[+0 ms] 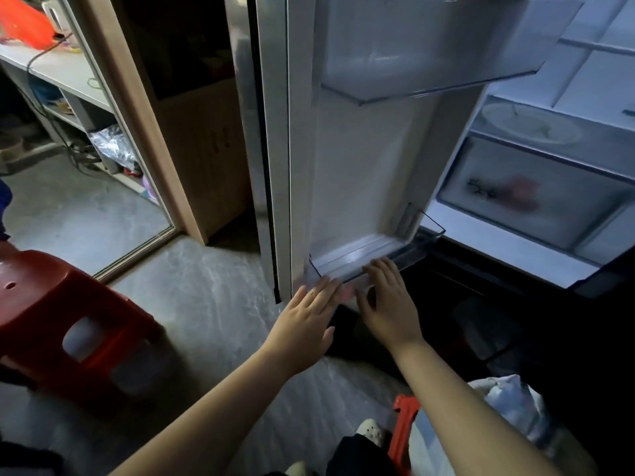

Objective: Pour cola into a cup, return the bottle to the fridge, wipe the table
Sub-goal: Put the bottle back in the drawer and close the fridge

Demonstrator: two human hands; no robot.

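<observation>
No cola bottle shows; the lower door bin (421, 250) looks bare, so I cannot tell where the bottle is. Both hands lie flat and hold nothing: left hand (309, 314) at the bin's front left corner, right hand (388, 304) on its front rim. The bin is thin clear plastic, likely stiff, light and brittle, best held by the rim at both ends. Cup and table are out of view. The fridge (515, 255) drawer's contents are blurred, and it is dark under the bin.

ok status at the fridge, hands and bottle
Left hand open, right hand open, both at lower door bin. No bottle in view. Nothing blocking the bin.
</observation>
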